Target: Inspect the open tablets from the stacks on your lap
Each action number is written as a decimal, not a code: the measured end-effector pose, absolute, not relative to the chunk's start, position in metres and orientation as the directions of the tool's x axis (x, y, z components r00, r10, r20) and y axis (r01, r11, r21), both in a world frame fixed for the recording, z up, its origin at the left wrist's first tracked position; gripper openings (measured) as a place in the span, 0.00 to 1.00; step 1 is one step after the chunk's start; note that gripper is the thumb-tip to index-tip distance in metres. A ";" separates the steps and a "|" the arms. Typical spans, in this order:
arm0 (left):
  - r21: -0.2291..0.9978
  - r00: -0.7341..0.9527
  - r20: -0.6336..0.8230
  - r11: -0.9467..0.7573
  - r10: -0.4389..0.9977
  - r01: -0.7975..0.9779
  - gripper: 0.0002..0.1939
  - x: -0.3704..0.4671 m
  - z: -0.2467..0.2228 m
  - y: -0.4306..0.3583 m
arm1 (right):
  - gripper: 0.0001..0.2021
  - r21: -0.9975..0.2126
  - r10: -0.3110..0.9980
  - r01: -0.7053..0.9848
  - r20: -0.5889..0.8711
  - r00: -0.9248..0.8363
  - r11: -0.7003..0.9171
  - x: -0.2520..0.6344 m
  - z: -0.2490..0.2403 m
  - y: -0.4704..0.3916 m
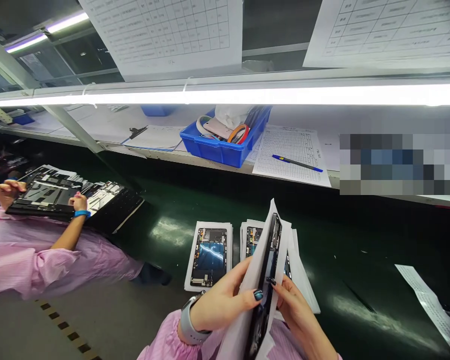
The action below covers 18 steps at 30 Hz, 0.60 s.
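Note:
Between my hands a tablet [269,272] with its inner parts exposed is tilted steeply on edge, white paper sheets [255,270] on either side of it. My left hand [225,300] wraps the left side, thumb pressed on the paper near the tablet. From the right, my right hand [298,307] grips the sheet and the tablet's edge, fingertips at its face. Just left on the green bench lies another opened tablet [209,257] on a pile of white paper. Behind the held one, a further opened tablet [253,237] on paper is partly hidden.
A co-worker's hand [78,201] rests on a stack of device parts [105,197] at left. On the shelf stand a blue bin [210,149] with tape rolls, a clipboard [153,137] and a pen [298,163] on a printed form. A paper strip [427,300] lies on the right.

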<state>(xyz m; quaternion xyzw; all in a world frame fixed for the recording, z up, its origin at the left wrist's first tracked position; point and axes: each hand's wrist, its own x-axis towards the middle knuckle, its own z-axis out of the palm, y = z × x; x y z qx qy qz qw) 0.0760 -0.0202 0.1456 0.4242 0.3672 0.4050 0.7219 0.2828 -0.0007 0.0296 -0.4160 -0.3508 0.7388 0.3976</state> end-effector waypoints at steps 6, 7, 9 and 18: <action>0.962 0.212 -0.174 0.212 0.962 -0.173 0.24 0.060 0.130 -0.021 | 0.13 -0.994 0.995 -0.047 -0.097 -0.038 -0.099 0.309 0.029 0.005; 0.974 0.211 -0.148 0.180 0.966 -0.140 0.21 0.058 0.128 -0.020 | 0.12 -0.998 0.998 -0.004 -0.058 -0.006 -0.058 0.315 0.029 0.004; 0.989 0.273 -0.081 0.111 0.959 -0.098 0.18 0.054 0.126 -0.020 | 0.10 -0.996 0.999 0.079 0.040 -0.021 0.042 0.326 0.029 0.004; 0.978 0.337 0.090 -0.019 0.937 -0.207 0.20 0.055 0.129 -0.019 | 0.15 -0.839 0.901 0.329 0.402 -0.164 0.434 0.334 0.042 -0.010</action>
